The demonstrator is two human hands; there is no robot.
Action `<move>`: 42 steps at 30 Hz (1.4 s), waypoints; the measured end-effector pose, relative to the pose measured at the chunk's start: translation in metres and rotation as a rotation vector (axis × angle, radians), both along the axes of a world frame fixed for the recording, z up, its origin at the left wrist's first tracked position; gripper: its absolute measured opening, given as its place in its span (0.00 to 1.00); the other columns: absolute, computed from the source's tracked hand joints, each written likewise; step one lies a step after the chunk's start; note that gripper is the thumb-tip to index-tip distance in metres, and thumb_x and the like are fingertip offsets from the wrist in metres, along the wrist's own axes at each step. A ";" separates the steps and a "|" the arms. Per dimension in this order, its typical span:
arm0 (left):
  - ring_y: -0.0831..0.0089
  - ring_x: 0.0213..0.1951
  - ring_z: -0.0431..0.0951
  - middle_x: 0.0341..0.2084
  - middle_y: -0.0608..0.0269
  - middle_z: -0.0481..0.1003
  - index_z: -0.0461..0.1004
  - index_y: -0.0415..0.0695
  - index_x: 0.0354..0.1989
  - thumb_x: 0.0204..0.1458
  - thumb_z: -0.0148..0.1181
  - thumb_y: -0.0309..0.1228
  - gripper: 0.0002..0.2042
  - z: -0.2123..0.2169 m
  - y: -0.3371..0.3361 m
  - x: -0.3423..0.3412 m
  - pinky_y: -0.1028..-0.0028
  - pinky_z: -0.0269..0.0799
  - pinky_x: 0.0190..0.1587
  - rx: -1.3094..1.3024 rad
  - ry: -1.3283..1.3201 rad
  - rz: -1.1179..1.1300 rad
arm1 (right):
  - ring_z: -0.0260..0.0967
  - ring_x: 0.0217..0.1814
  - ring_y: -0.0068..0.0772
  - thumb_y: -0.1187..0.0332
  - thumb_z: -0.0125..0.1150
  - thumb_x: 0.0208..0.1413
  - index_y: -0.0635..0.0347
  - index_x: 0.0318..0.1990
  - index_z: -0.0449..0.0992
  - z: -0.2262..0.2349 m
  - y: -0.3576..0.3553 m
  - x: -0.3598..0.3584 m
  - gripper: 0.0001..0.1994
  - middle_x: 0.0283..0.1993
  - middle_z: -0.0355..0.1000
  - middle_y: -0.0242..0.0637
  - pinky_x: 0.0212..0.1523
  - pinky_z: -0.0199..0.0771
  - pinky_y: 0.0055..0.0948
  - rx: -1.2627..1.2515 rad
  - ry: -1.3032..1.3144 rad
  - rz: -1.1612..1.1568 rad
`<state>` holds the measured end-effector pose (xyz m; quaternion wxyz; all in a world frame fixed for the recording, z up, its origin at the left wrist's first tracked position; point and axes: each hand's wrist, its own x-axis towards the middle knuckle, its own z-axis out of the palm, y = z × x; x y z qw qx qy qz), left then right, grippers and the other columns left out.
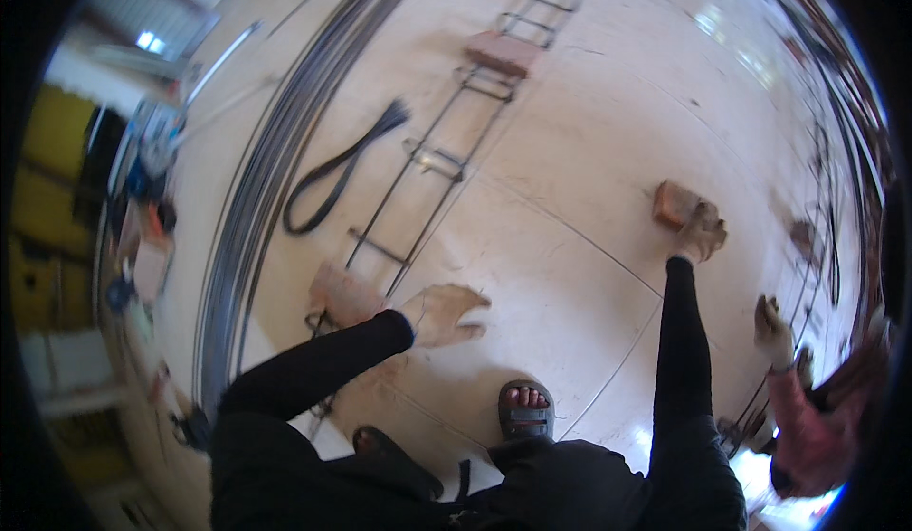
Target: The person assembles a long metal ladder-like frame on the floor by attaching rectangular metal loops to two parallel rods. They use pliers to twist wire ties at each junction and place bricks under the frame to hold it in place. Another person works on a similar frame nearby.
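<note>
My right hand (701,234), in a pale work glove, reaches far out over the floor. Its fingers are closed on the near end of a reddish brick (672,202), slightly blurred by motion. My left hand (445,315), gloved alike, is empty, its thumb and fingers apart. It hovers beside a ladder-like frame of steel bars (419,210) on the floor to the left. One brick (344,293) lies on the frame's near part, close to my left wrist. Another brick (503,53) rests across the frame farther off.
A long bundle of steel rods (275,142) curves along the left. Between it and the frame lies a loop of dark wire ties (344,165). At right, a person in a red sleeve (807,426) works by another bar frame (819,208). My sandalled foot (525,407) stands below.
</note>
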<state>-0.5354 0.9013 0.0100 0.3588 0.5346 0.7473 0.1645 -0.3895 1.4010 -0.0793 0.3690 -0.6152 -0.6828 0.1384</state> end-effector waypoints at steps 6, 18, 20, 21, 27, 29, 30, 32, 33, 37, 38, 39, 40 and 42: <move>0.51 0.64 0.74 0.58 0.49 0.77 0.77 0.42 0.59 0.56 0.69 0.40 0.24 0.077 -0.180 0.058 0.56 0.68 0.68 -0.151 -0.014 0.095 | 0.68 0.69 0.50 0.65 0.70 0.61 0.65 0.61 0.75 -0.003 -0.102 -0.096 0.24 0.64 0.73 0.49 0.73 0.64 0.42 0.212 0.050 0.910; 0.44 0.74 0.58 0.71 0.40 0.63 0.57 0.35 0.76 0.53 0.73 0.48 0.47 -0.033 -0.315 0.098 0.49 0.54 0.76 0.015 0.593 1.170 | 0.63 0.74 0.59 0.70 0.72 0.47 0.59 0.57 0.81 0.039 -0.395 0.145 0.25 0.68 0.70 0.53 0.71 0.69 0.50 -0.265 -0.431 1.469; 0.43 0.74 0.57 0.72 0.39 0.61 0.55 0.35 0.76 0.50 0.74 0.53 0.52 -0.062 -0.299 0.109 0.45 0.53 0.76 -0.028 0.540 1.139 | 0.64 0.73 0.60 0.69 0.70 0.49 0.57 0.56 0.82 0.025 -0.385 0.153 0.23 0.68 0.71 0.51 0.71 0.69 0.50 -0.273 -0.387 1.299; 0.44 0.76 0.55 0.74 0.42 0.59 0.54 0.36 0.77 0.47 0.74 0.58 0.55 -0.084 -0.301 0.116 0.44 0.51 0.76 -0.005 0.543 1.118 | 0.65 0.72 0.59 0.68 0.69 0.50 0.58 0.56 0.82 0.031 -0.386 0.143 0.23 0.67 0.71 0.50 0.71 0.70 0.50 -0.252 -0.428 1.280; 0.46 0.82 0.35 0.81 0.47 0.47 0.51 0.40 0.80 0.46 0.64 0.73 0.61 -0.077 -0.272 0.113 0.47 0.25 0.81 -0.325 0.397 0.910 | 0.69 0.67 0.57 0.68 0.66 0.47 0.59 0.51 0.84 0.029 -0.397 0.151 0.21 0.62 0.76 0.48 0.67 0.73 0.49 -0.165 -0.467 1.194; 0.45 0.81 0.36 0.80 0.46 0.48 0.52 0.40 0.79 0.48 0.64 0.71 0.59 -0.098 -0.278 0.114 0.46 0.26 0.81 -0.288 0.434 0.931 | 0.71 0.66 0.57 0.68 0.66 0.45 0.59 0.50 0.85 0.018 -0.404 0.150 0.21 0.62 0.76 0.47 0.66 0.73 0.50 -0.108 -0.383 1.170; 0.44 0.81 0.39 0.80 0.45 0.50 0.54 0.40 0.79 0.50 0.64 0.69 0.57 -0.107 -0.280 0.113 0.45 0.29 0.81 -0.254 0.482 0.930 | 0.71 0.65 0.57 0.68 0.66 0.44 0.58 0.49 0.85 0.015 -0.405 0.150 0.21 0.61 0.76 0.46 0.66 0.74 0.50 -0.073 -0.346 1.158; 0.42 0.79 0.45 0.77 0.43 0.55 0.56 0.40 0.78 0.53 0.67 0.62 0.51 -0.117 -0.282 0.116 0.43 0.36 0.80 -0.018 0.506 1.078 | 0.72 0.64 0.57 0.66 0.67 0.47 0.56 0.50 0.85 -0.009 -0.388 0.153 0.20 0.61 0.76 0.45 0.65 0.74 0.50 -0.007 -0.363 1.234; 0.41 0.78 0.49 0.76 0.42 0.57 0.57 0.40 0.77 0.54 0.68 0.58 0.49 -0.106 -0.279 0.112 0.43 0.40 0.79 0.181 0.483 1.217 | 0.73 0.63 0.56 0.65 0.68 0.48 0.56 0.50 0.86 -0.024 -0.376 0.160 0.19 0.61 0.77 0.45 0.64 0.74 0.50 0.023 -0.373 1.268; 0.39 0.72 0.60 0.72 0.41 0.63 0.61 0.39 0.74 0.56 0.72 0.42 0.41 -0.066 -0.272 0.065 0.41 0.52 0.75 0.607 0.532 1.275 | 0.73 0.63 0.56 0.64 0.68 0.49 0.55 0.50 0.86 -0.032 -0.372 0.163 0.19 0.61 0.77 0.45 0.64 0.74 0.50 -0.002 -0.434 1.307; 0.39 0.72 0.61 0.72 0.41 0.63 0.61 0.40 0.74 0.55 0.73 0.41 0.41 -0.061 -0.267 0.055 0.42 0.52 0.75 0.618 0.527 1.260 | 0.73 0.63 0.56 0.64 0.68 0.49 0.55 0.50 0.86 -0.029 -0.372 0.164 0.19 0.61 0.77 0.44 0.64 0.74 0.50 -0.015 -0.461 1.302; 0.39 0.72 0.61 0.71 0.41 0.64 0.61 0.40 0.75 0.54 0.74 0.41 0.42 -0.056 -0.263 0.045 0.43 0.52 0.75 0.626 0.526 1.243 | 0.73 0.63 0.56 0.64 0.68 0.49 0.55 0.50 0.86 -0.026 -0.375 0.163 0.19 0.61 0.77 0.44 0.64 0.74 0.50 -0.031 -0.479 1.303; 0.40 0.72 0.61 0.71 0.41 0.64 0.61 0.40 0.75 0.53 0.75 0.40 0.42 -0.053 -0.259 0.039 0.44 0.52 0.75 0.633 0.523 1.226 | 0.73 0.63 0.56 0.64 0.68 0.49 0.55 0.50 0.86 -0.022 -0.376 0.162 0.19 0.60 0.77 0.44 0.64 0.74 0.50 -0.041 -0.500 1.302; 0.40 0.71 0.62 0.70 0.41 0.65 0.61 0.41 0.74 0.49 0.77 0.40 0.44 -0.064 -0.251 0.021 0.46 0.54 0.75 0.611 0.508 1.155 | 0.73 0.63 0.56 0.64 0.68 0.49 0.55 0.50 0.86 -0.019 -0.379 0.159 0.19 0.60 0.77 0.44 0.64 0.74 0.50 -0.063 -0.522 1.310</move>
